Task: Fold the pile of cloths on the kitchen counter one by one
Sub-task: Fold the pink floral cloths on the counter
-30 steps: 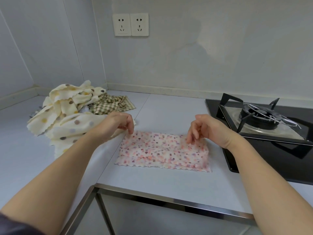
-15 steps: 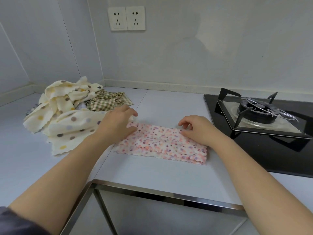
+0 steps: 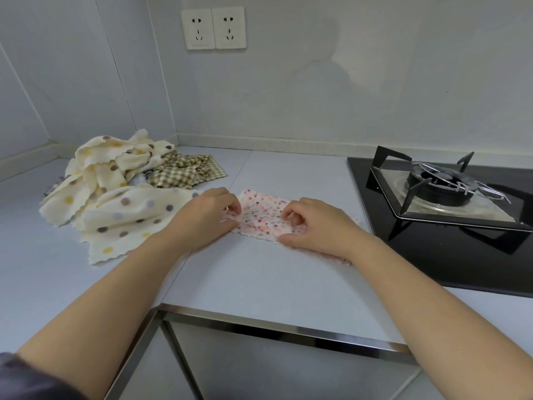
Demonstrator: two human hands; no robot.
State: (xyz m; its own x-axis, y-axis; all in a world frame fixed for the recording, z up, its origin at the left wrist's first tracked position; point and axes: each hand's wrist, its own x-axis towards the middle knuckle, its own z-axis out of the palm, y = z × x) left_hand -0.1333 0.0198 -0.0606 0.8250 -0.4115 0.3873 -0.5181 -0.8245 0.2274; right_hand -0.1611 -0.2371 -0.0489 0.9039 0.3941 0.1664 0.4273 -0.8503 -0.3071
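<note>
The two white wall sockets [image 3: 213,28] have a tiny line of print along the bottom, but it is too small to read. The pink spotted cloth [image 3: 264,216] lies flat on the kitchen counter [image 3: 259,281], in the middle, between the pile of cloths [image 3: 115,197] and the stove [image 3: 438,255]. It is folded into a long strip. Its long side runs from left to right, and the right end sits a bit closer to the person. Its wavy edge faces the person. The left hand [image 3: 206,215] is at the left end of the strip, with its fingers curled in and pinching the cloth there. The right hand [image 3: 317,226] rests on the strip nearer its right end, with curled fingers and thumb gripping the cloth, and it hides much of that end. The two hands are near each other, with a bit of pink cloth showing between them. The pile is to the left, just beside the left hand. It has cream cloths with big dots, and a green checked cloth [image 3: 184,173] at the back. The counter is pale grey and smooth, with a shiny metal strip [image 3: 274,327] along its front edge. The stove is black glass with a burner [image 3: 441,183] under a black pan stand. The walls are pale and plain and meet in a corner behind the pile. A dark sleeve [image 3: 28,379] shows at the bottom left.
</note>
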